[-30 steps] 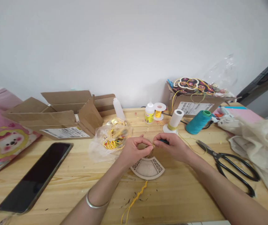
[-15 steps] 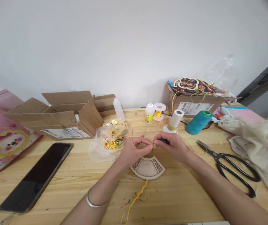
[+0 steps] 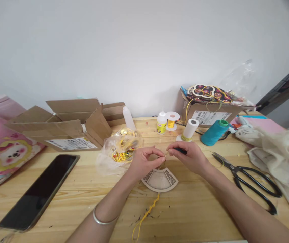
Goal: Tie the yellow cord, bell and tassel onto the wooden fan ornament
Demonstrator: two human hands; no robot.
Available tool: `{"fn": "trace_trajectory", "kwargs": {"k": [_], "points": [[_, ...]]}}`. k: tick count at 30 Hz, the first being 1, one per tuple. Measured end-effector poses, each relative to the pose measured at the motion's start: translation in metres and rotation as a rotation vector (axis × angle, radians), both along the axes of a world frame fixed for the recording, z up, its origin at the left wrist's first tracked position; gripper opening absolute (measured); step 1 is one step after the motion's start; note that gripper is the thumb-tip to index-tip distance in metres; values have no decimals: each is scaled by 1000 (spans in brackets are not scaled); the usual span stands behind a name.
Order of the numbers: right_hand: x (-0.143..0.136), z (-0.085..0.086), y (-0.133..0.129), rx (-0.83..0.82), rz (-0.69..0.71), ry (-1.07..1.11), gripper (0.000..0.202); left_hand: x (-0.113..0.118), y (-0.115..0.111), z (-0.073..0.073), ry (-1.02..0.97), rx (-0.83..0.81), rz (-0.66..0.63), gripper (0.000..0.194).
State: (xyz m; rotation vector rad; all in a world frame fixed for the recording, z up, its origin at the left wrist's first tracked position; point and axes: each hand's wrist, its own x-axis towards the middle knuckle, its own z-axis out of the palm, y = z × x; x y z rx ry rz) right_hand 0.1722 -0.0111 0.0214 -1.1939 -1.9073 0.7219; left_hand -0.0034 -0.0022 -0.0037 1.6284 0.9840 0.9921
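Observation:
My left hand [image 3: 147, 162] is closed, thumb and forefinger pinching a thin yellowish cord [image 3: 166, 156] above a fan-shaped wooden ornament [image 3: 160, 180]. My right hand [image 3: 188, 156] meets it fingertip to fingertip, pinching the cord's other side. Tucked in the right fingers is a small dark object [image 3: 181, 151], mostly hidden, its kind unclear. The ornament lies on the table just below both hands, with lattice cut-outs at its two sides. From its lower edge a knotted yellow cord [image 3: 148, 212] trails toward me.
Black-handled scissors [image 3: 245, 175] lie right, near a white cloth [image 3: 276, 148]. Behind the hands stand a glue bottle [image 3: 161, 123], a white spool [image 3: 190, 130] and a teal thread cone [image 3: 214, 132]. Left are a plastic bag [image 3: 109, 160], an open carton [image 3: 88, 128] and a phone [image 3: 39, 192].
My right hand has drawn slightly right, and the fingertips of both hands are a little farther apart. The ornament has shifted very slightly.

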Motion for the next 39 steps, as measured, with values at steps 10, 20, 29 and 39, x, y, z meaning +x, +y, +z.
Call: {"fn": "trace_trajectory", "kwargs": {"k": [10,20,29,39], "points": [[1,0,-2,92,28,37,10,0,1,-3,29,-72,-22,25],[1,0,-3,122,57,37,9,-1,0,-1,149,26,24,19],[2,2,-5,115,85,7,8,0,0,-4,90,-22,77,18],[3,-5,0,65,-16,133,9,0,-3,6,166,39,-10,17]]}}
